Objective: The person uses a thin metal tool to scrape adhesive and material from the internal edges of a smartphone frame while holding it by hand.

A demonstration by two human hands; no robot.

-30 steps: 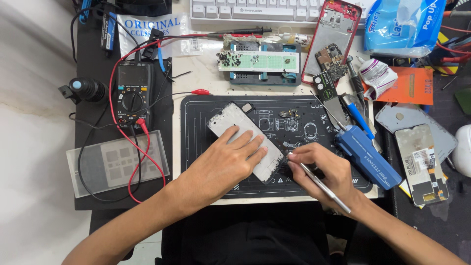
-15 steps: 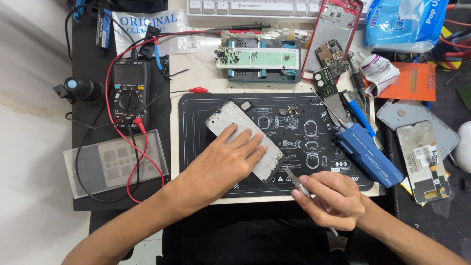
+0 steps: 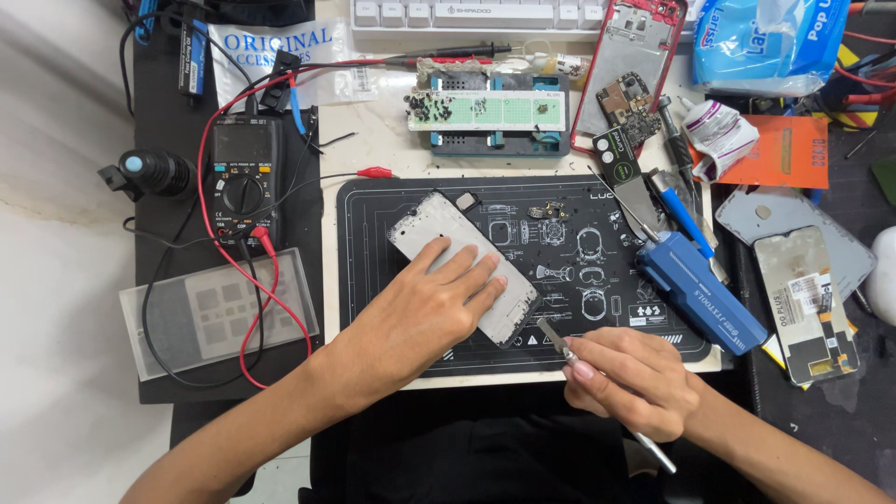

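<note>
A grey phone frame (image 3: 439, 233) lies slanted on the black repair mat (image 3: 597, 205). My left hand (image 3: 425, 303) rests flat on its lower half, fingers spread, pressing it down. Just below the mat's front edge, my right hand (image 3: 630, 378) grips a thin metal blade tool (image 3: 555, 338). The tool's tip points up and left, close to the lower right corner of the frame. Its handle end sticks out behind my wrist.
A black multimeter (image 3: 245, 182) with red and black leads sits left of the mat. A blue tool case (image 3: 702, 291) lies at the mat's right edge. A phone screen part (image 3: 807, 303), a red phone shell (image 3: 627, 70), a parts holder (image 3: 487, 114) and a keyboard (image 3: 485, 14) surround the mat.
My right hand has drawn back from the phone frame toward me and now sits below the mat's front edge with the tool. My left hand has stayed on the frame.
</note>
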